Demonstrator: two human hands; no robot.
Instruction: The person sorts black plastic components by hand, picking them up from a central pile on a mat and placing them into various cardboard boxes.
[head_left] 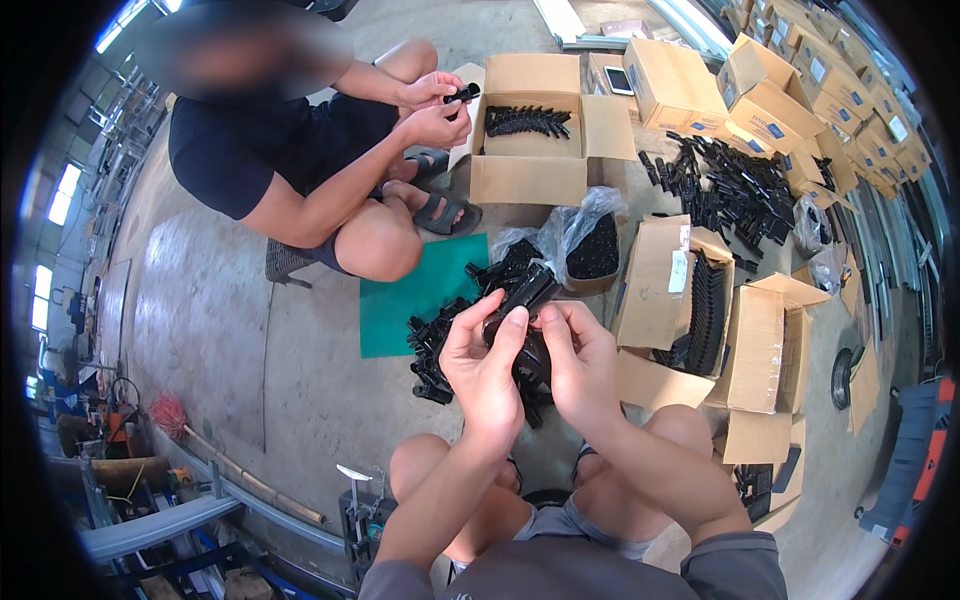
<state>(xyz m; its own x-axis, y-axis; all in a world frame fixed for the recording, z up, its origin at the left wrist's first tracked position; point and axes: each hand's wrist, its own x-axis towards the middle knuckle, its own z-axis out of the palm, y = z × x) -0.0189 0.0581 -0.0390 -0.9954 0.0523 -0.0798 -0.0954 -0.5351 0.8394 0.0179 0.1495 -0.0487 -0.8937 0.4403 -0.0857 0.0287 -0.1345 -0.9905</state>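
The left grip (481,375) and right grip (582,372) are both closed on one black part (532,288), held between thumbs and fingers above the floor (320,385). The part is glossy and elongated, tilted with its far end up and to the right; fingers partly hide it. Below: a pile of black parts (428,345), partly on a green mat (385,310). Right: an open cardboard box (645,290) containing a row of black parts (706,310).

A wide fisheye camera on the person's head, the left of a side-by-side pair, looks steeply down and forward past the wearer's knees (418,464) at the floor (318,385). The left hand (484,365) and right hand (582,362) are close, near mid-view; stacked cartons (850,75) stand well back, upper right.
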